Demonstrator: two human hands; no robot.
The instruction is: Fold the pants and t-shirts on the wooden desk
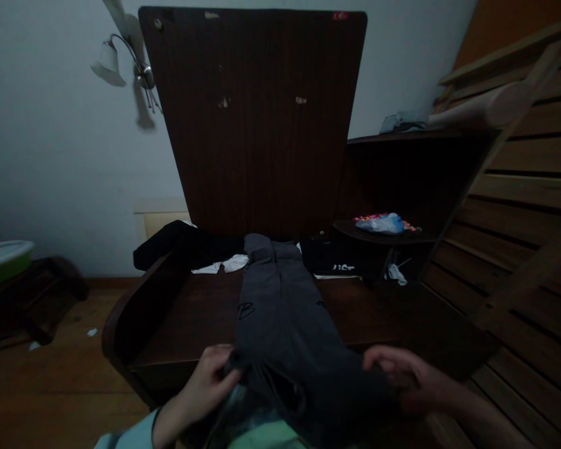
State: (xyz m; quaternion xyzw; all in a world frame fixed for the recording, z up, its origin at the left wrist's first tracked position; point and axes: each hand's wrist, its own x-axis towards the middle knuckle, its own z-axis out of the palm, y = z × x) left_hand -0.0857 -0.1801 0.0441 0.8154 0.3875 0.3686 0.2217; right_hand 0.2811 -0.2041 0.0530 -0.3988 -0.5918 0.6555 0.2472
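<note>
A pair of dark grey trousers [285,305] lies lengthwise over a brown wooden bench-like surface [201,312], the legs toward the back and the waist end near me. Small black markings show on the fabric. My left hand [212,383] is closed, thumb and fingers pinching the left edge of the waist end. At the opposite edge, my right hand [399,374] has its fingers curled on the cloth; it is slightly blurred. Between the hands the waist opening [290,393] gapes and the near fabric hangs over the front edge.
Black clothing [177,240] and a white cloth [234,264] lie at the back left. A folded black garment with white lettering [341,259] sits back right. A plastic bag [381,223] rests on a corner shelf. Wooden slats [514,249] stand at right; a tall panel [262,125] rises behind.
</note>
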